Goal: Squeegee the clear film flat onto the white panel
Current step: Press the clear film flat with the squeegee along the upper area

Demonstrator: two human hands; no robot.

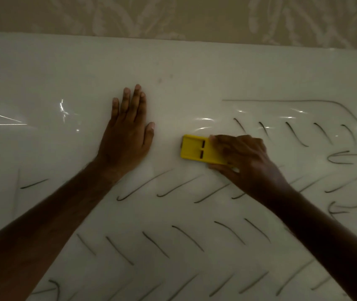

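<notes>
While left hand [127, 135] lies flat, fingers spread — right hand [244, 159] grips yellow squeegee [197, 149].

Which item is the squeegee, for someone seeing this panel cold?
Start at the wide white panel marked with dark curved strokes. Near its middle, the right hand grips a flat rectangular squeegee. It is the only yellow thing, with two dark slots.

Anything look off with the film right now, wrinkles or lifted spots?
Yes. The clear film shows shiny ripples just beyond the yellow squeegee in the right hand, so it is not flat there. More creases glint left of the flat left hand.
</notes>
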